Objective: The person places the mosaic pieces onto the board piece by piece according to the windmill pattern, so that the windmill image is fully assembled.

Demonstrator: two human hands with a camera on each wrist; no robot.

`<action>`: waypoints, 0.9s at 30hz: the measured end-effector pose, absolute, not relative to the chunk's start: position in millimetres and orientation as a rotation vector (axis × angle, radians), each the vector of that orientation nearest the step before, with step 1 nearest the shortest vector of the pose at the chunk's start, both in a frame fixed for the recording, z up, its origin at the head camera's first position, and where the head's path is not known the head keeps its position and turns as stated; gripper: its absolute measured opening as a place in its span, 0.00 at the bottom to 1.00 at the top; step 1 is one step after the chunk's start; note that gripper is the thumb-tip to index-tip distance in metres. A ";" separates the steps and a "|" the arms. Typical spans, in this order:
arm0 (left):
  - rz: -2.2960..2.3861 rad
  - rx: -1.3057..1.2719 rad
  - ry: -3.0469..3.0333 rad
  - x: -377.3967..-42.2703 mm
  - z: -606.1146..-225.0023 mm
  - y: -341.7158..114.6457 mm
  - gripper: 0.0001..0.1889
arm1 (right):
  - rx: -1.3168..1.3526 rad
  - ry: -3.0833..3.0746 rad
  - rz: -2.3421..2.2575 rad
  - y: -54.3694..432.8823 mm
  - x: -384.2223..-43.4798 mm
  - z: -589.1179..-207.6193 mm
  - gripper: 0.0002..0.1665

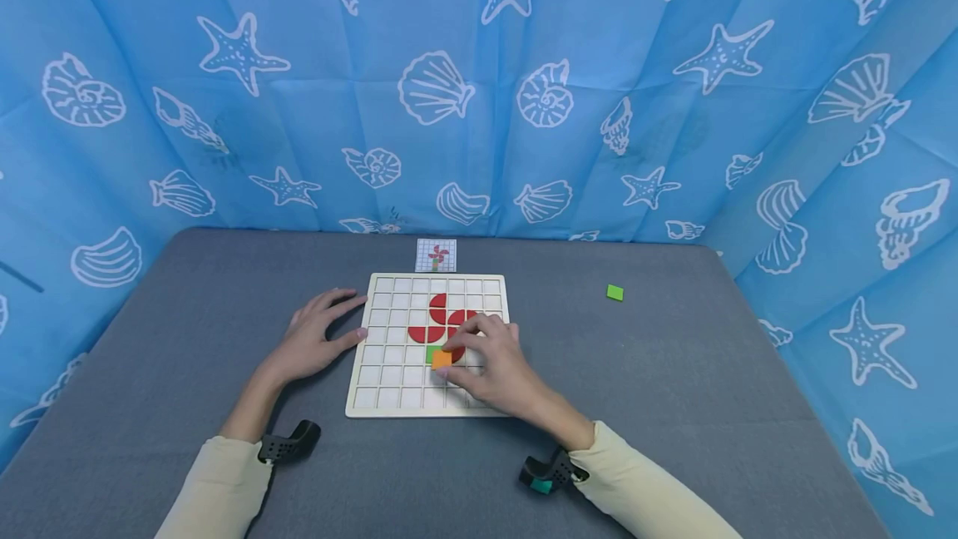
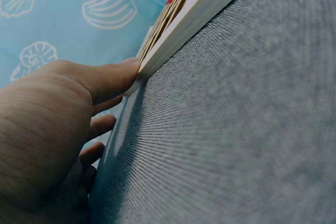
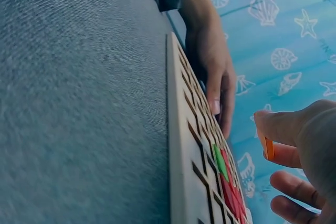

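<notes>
A wooden grid board (image 1: 374, 377) with white squares lies on the grey table. Several red quarter-circle pieces (image 1: 417, 333) and a green square tile (image 1: 432, 353) sit in its cells. My right hand (image 1: 497, 364) pinches an orange square tile (image 1: 441, 359) between thumb and fingers, above the board beside the green tile. In the right wrist view the orange tile (image 3: 269, 148) is held clear of the board. My left hand (image 1: 310, 339) rests at the board's left edge, fingers extended, its thumb touching the rim, as the left wrist view also shows.
A small pattern card (image 1: 426, 246) with a red and green figure lies behind the board. A loose green tile (image 1: 614, 293) lies on the table (image 1: 674, 389) to the right. A blue curtain (image 1: 494, 131) with white shells and starfish hangs behind the table.
</notes>
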State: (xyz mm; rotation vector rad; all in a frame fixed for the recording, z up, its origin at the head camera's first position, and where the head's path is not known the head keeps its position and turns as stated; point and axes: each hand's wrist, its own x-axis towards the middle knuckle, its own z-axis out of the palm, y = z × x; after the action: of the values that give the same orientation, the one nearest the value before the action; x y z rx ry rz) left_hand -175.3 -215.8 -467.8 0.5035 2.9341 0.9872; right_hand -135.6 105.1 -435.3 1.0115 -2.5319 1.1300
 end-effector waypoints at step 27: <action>0.977 0.512 2.935 -173.5 -462.5 -214.6 0.32 | 0.998 -2.649 1.027 94.8 -131.9 -455.6 0.16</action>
State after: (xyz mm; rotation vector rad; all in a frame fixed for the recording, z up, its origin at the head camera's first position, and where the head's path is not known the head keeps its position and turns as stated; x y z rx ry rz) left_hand -173.5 -214.6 -462.5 0.5121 2.9350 0.9772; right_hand -131.9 94.8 -455.6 0.9979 -2.6491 1.0267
